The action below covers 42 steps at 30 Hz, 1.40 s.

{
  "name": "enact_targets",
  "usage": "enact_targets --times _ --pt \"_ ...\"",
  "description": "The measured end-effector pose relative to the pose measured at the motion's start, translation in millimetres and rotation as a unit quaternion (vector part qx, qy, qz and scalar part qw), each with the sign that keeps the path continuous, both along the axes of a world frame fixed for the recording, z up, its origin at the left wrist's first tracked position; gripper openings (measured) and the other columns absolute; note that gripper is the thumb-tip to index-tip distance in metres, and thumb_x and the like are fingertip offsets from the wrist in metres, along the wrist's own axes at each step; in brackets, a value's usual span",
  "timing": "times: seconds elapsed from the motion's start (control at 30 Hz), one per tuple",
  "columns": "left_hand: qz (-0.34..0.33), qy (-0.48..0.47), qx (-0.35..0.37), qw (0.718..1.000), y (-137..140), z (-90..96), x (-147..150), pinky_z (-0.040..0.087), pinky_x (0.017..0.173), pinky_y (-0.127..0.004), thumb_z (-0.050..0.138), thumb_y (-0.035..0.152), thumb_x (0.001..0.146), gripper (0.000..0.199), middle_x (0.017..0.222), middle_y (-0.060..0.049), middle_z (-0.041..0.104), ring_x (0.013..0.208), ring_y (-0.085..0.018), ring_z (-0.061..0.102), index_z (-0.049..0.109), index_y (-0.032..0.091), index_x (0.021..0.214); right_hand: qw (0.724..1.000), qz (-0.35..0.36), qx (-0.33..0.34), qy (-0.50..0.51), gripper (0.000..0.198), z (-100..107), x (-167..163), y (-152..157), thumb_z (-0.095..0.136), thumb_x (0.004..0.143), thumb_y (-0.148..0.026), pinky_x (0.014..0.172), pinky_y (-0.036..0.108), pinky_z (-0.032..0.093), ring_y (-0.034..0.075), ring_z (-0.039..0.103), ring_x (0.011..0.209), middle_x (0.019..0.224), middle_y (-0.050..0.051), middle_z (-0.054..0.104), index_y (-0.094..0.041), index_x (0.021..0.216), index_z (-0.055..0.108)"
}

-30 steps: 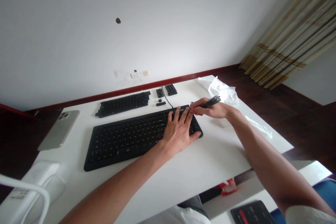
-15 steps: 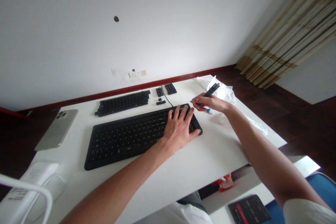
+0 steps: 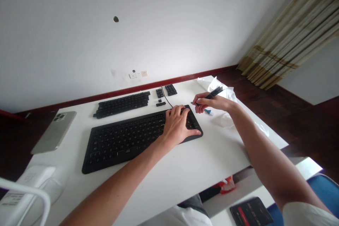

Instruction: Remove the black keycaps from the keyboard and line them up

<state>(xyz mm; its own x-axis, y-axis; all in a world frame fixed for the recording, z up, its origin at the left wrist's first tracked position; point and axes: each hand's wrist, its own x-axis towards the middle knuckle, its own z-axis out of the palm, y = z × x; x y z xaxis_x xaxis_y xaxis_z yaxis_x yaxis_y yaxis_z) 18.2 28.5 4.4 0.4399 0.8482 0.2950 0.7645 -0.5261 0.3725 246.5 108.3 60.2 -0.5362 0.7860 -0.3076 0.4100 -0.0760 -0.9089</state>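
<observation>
A black keyboard [image 3: 113,141] lies on the white table with its keycaps off, showing rows of bare switches. My left hand [image 3: 176,123] rests on its right part, fingers bent near the far edge and thumb stretched out toward the right corner; it covers part of the keys. Beyond the keyboard's right end, my right hand [image 3: 202,102] is closed around a slim black brush [image 3: 215,91], dark bristles pointing up and right. A small blue-ended tool [image 3: 208,111] lies under that hand, partly hidden. Removed keycaps [image 3: 123,104] stand in rows behind the keyboard, with smaller groups [image 3: 171,89] farther right.
A phone [image 3: 54,132] lies face down at the left, near a white power strip [image 3: 26,187] with a cable. Crumpled white plastic [image 3: 227,93] lies at the right. The keyboard cable [image 3: 166,97] runs backward between keycaps. Below the table edge lies a dark device [image 3: 250,212].
My left hand's fingers have gone from spread flat to bent and closer together. My right hand has hardly moved; the brush tilts slightly lower. The whole view has shifted a little.
</observation>
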Motion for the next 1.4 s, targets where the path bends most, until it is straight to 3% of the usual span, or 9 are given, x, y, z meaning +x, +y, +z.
enact_targets --times 0.4,0.53,0.77,0.93,1.1,1.27,1.4 --pt "-0.001 -0.019 0.01 1.0 -3 -2.7 0 0.038 0.108 -0.049 0.089 0.07 0.072 0.086 0.134 -0.014 0.059 0.129 -0.032 0.052 0.057 0.018 0.132 0.999 0.021 -0.041 0.014 0.045 -14 5 6 0.07 0.091 -0.059 0.083 0.037 0.057 0.024 0.074 0.089 0.094 0.012 0.079 -0.017 0.104 0.068" --pt "-0.002 -0.01 0.017 1.0 -4 -3.0 0 0.038 0.109 -0.049 0.087 0.07 0.074 0.086 0.136 -0.014 0.059 0.131 -0.032 0.051 0.056 0.017 0.134 0.999 0.04 -0.009 -0.016 0.045 -11 5 5 0.068 0.092 -0.059 0.076 0.033 0.054 0.022 0.071 0.083 0.089 0.011 0.078 -0.016 0.105 0.069" --pt "-0.011 0.029 0.03 0.999 -8 -0.4 0 0.037 0.11 -0.051 0.079 0.066 0.085 0.078 0.142 -0.014 0.056 0.134 -0.033 0.047 0.055 0.02 0.144 0.999 0.043 -0.013 0.013 0.035 -16 1 8 0.062 0.096 -0.051 0.072 0.032 0.053 0.02 0.068 0.075 0.081 0.008 0.075 -0.017 0.097 0.069" --pt "-0.016 0.066 0.037 0.997 -12 0.2 0 0.036 0.111 -0.055 0.07 0.066 0.091 0.076 0.159 -0.012 0.044 0.143 -0.035 0.038 0.05 0.027 0.153 0.997 0.069 -0.01 0.028 0.033 -18 -6 7 0.056 0.097 -0.043 0.067 0.029 0.05 0.018 0.064 0.068 0.071 0.007 0.07 -0.017 0.078 0.067" --pt "-0.016 0.092 0.032 0.995 -13 0.1 0 0.036 0.113 -0.055 0.064 0.069 0.095 0.076 0.164 -0.011 0.04 0.147 -0.036 0.035 0.05 0.025 0.155 0.995 -0.028 -0.081 0.045 0.031 -21 -14 6 0.056 0.089 -0.037 0.056 0.027 0.045 0.017 0.059 0.06 0.065 0.01 0.068 -0.017 0.067 0.064" --pt "-0.019 0.096 0.032 0.995 -12 0.9 -1 0.037 0.113 -0.056 0.06 0.07 0.096 0.076 0.164 -0.007 0.042 0.147 -0.036 0.035 0.049 0.023 0.155 0.974 -0.128 -0.176 0.061 0.025 -26 -22 8 0.056 0.083 -0.033 0.047 0.024 0.041 0.015 0.053 0.052 0.062 0.012 0.066 -0.016 0.065 0.061" --pt "-0.024 0.09 0.031 0.995 -11 0.9 0 0.036 0.113 -0.056 0.06 0.069 0.097 0.076 0.164 -0.004 0.042 0.147 -0.036 0.035 0.048 0.022 0.155 0.97 -0.157 -0.182 0.047 0.024 -24 -24 7 0.055 0.082 -0.033 0.047 0.024 0.041 0.015 0.055 0.052 0.06 0.012 0.066 -0.016 0.066 0.061"
